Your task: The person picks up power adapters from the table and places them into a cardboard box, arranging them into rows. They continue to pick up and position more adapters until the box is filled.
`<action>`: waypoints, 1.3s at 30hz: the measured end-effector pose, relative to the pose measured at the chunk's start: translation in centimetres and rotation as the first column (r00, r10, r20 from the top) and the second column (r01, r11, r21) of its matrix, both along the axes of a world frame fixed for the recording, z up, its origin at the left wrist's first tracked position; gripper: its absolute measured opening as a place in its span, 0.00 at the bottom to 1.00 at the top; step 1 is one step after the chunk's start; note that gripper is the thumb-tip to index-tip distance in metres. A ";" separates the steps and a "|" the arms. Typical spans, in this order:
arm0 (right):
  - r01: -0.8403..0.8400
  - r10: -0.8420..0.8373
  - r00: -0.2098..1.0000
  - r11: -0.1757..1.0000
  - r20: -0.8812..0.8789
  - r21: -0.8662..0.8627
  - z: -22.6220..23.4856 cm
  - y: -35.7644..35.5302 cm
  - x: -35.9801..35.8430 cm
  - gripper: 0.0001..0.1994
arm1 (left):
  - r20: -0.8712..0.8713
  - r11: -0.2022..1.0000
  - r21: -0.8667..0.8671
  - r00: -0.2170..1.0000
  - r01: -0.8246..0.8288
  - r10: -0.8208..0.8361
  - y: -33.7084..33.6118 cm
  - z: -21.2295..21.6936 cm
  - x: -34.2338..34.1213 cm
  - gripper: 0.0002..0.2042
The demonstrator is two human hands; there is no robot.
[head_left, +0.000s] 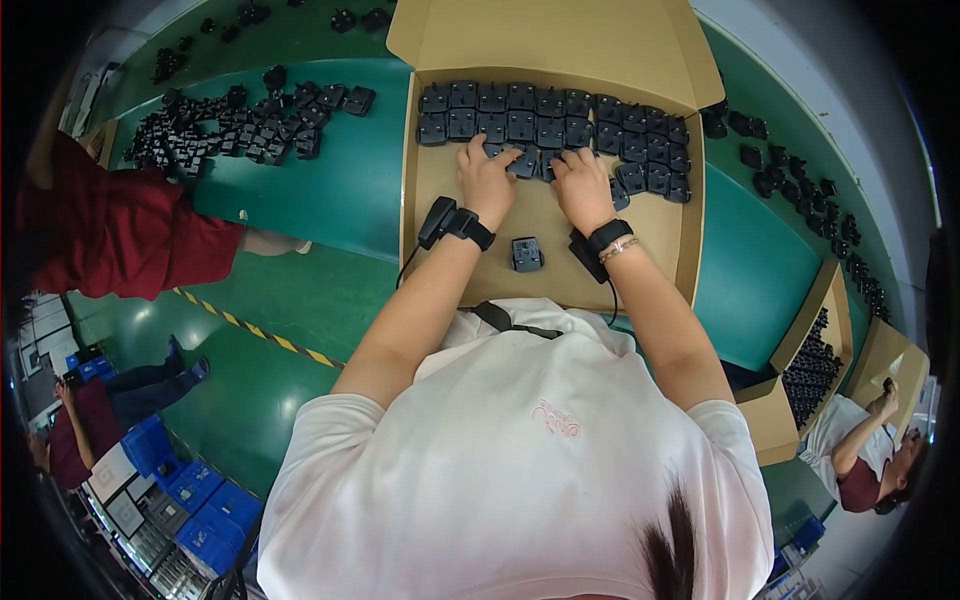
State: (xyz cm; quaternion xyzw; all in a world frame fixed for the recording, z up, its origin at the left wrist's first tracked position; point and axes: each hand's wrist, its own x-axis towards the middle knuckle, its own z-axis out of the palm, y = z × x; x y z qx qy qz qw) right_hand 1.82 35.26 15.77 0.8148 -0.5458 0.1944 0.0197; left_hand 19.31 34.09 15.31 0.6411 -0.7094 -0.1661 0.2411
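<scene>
Both my hands reach into a cardboard box [412, 205] that holds rows of black plug adapters [521, 128], most with their pins facing up. My left hand [485, 188] is at the left of the third row, thumb and fingers apart around an adapter partly hidden under them. Close to its thumb lies another plug adapter [522, 164]. My right hand [582, 190] is bent over the same row, its fingers closed about an adapter that they mostly cover. A single adapter [527, 254] lies apart on the box bottom between my forearms. Each wrist wears a black strapped device.
Loose adapters [270, 125] are heaped on the green table [320, 205] at the left. More adapters [795, 175] lie beyond the box at the right, near another filled box [835, 290]. A co-worker in a red top [120, 235] stands at the left; another sits at the far right.
</scene>
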 end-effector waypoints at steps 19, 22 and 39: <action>0.027 -0.043 0.976 0.997 0.215 0.077 4.3 1.4 -1.8 0.17 | 0.010 0.990 -0.114 0.997 0.077 -0.076 0.0 -0.7 0.7 0.21; 0.107 -0.150 0.937 0.983 0.316 0.149 5.0 2.8 -4.1 0.16 | 0.000 0.989 -0.125 0.997 0.078 -0.079 0.1 -0.3 0.8 0.21; 0.157 -0.302 0.935 0.822 0.184 0.548 2.0 8.9 -2.8 0.28 | -0.012 0.859 0.343 0.916 0.381 -0.401 8.9 2.6 1.3 0.30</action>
